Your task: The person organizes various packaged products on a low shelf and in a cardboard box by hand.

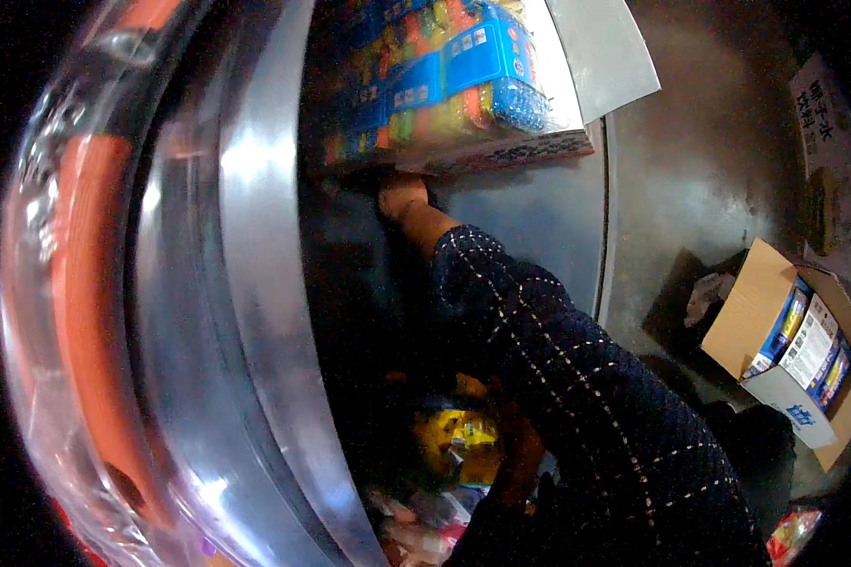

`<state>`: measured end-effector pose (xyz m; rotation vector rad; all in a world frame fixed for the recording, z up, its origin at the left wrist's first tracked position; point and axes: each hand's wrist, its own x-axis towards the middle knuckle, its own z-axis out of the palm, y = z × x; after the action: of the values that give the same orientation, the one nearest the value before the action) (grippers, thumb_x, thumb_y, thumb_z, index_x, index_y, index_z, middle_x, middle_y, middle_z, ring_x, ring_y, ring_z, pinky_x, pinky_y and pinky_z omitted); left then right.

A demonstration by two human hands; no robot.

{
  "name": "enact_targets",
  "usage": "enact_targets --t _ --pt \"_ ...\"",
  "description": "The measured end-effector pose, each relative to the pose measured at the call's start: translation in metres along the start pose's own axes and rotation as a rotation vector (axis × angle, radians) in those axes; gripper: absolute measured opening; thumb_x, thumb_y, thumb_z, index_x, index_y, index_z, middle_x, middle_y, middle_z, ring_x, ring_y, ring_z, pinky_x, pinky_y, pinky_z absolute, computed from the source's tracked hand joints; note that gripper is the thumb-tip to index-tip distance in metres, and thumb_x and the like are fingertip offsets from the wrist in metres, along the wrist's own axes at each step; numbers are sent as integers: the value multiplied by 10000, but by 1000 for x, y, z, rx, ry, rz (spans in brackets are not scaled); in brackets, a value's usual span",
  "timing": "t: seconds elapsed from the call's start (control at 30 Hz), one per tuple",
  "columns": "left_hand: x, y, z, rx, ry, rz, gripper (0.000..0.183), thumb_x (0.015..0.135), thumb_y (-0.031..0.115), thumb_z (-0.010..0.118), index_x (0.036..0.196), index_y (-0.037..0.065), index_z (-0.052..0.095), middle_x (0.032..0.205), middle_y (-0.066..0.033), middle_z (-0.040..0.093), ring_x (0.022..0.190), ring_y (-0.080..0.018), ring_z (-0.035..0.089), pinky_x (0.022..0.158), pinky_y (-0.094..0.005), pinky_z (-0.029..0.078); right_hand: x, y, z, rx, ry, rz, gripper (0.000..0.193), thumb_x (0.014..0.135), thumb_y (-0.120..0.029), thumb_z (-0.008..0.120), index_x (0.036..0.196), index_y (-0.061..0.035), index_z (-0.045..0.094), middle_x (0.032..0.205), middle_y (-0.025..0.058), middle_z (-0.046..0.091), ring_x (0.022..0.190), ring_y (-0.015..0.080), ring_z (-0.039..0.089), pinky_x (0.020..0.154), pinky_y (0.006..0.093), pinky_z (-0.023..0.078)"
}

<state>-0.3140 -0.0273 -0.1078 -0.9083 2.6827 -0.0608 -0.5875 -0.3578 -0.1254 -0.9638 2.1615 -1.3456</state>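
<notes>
My right arm, in a dark sleeve with pale dashed lines, reaches up and left across the dark shelf. My right hand (405, 196) is at the near lower edge of an open carton (567, 144); its fingers vanish in shadow there. Bagged colourful sticks in clear and blue wrapping (487, 71) fill the carton. Low in the picture my left hand (522, 454) shows dimly beside yellow packets (459, 430). Its fingers are too dark to make out, and whether it touches the packets is unclear.
A curved metal edge (265, 189) runs down the left, beside orange tubes in clear plastic (90, 283). On the floor at right stands an open cardboard box (742, 312) with blue packages inside. A red packet (792, 537) lies at the lower right.
</notes>
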Motion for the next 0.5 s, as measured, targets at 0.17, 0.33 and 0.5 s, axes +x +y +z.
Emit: enact_targets --t 0.17,0.33,0.5 --pt "-1 -5 4 19 75 51 1232 603 604 712 1364 -155 112 1422 -374 109 1357 -462 84 1104 -525 47 -28 15 -6 -225 -55 -188 405 883 -206 410 1185 27 546 1304 220 460 1206 364 427 1017 451 326" --pt "3 -7 0 -11 160 118 1278 577 677 676 1358 -166 118 1418 -379 117 1357 -461 89 1105 -521 47 -75 28 -32 -600 -92 -404 442 924 -217 315 1225 37 515 1365 235 384 1287 405 290 1093 489 165" --pt "0 4 -15 -72 -259 -156 1365 501 817 573 1340 -184 175 1411 -386 136 1353 -460 113 1101 -524 43 -120 41 -75 -702 -142 -537 438 887 -225 361 1188 34 547 1322 226 430 1264 377 319 1051 455 225"
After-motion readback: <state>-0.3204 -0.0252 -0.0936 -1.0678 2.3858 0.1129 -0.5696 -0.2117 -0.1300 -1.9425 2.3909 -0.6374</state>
